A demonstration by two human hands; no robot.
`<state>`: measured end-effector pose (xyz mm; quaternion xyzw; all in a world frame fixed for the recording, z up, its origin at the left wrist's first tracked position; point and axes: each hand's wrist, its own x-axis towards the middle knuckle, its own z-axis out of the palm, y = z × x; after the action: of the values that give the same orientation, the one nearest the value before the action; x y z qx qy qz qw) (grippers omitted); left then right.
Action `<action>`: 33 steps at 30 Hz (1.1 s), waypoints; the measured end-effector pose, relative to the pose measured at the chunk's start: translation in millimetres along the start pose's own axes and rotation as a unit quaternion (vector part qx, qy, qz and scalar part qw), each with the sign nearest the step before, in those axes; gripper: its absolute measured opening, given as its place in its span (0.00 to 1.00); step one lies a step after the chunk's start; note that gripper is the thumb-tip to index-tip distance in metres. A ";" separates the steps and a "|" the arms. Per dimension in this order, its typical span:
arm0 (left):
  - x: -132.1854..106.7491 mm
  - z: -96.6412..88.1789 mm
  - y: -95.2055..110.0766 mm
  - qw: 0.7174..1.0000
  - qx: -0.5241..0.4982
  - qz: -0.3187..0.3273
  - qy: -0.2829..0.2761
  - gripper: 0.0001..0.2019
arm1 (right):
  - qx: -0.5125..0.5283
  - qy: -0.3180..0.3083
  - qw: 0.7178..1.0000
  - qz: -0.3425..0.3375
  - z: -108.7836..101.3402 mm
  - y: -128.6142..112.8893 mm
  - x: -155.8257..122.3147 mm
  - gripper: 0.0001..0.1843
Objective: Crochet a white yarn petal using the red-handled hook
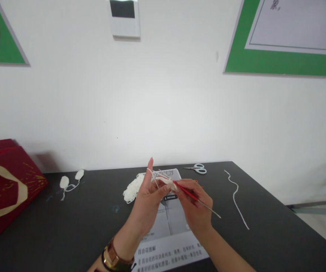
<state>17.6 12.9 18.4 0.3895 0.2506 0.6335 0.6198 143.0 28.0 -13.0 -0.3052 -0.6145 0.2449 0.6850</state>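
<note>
My left hand pinches a small white crochet piece between thumb and fingers. White yarn loops over its raised index finger. A red-handled crochet hook lies in the grip of my right hand, its tip at the crochet piece and its metal end pointing down to the right. Fingers cover part of the piece and the hook's tip. Behind my left hand sits a heap of white yarn. Both hands are above a printed sheet with a picture and text.
Scissors with pale handles lie near the wall. A loose white yarn strand is on the right of the dark table. Two white crocheted pieces joined by yarn lie left. A red gift bag stands at the left edge.
</note>
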 end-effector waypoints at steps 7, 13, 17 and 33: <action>-6.0 1.4 -0.8 0.995 0.047 0.053 0.077 0.41 | 0.085 -0.021 0.993 0.084 4.9 -1.4 -2.2 0.08; -10.6 -0.7 -6.4 0.990 0.044 0.080 0.112 0.40 | 0.165 -0.019 0.974 0.153 9.6 0.0 -4.9 0.07; -10.7 -3.5 -10.2 0.989 0.027 0.082 0.123 0.38 | 0.256 0.027 0.934 0.249 10.6 2.2 -5.4 0.07; -13.0 -5.5 -7.3 0.992 0.043 0.042 0.109 0.41 | 0.404 0.018 0.825 0.395 4.2 5.5 4.4 0.06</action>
<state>16.6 1.8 7.1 0.3546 0.3276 0.6860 0.5443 139.6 35.5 -13.6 -0.2217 -0.2753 0.7156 0.6025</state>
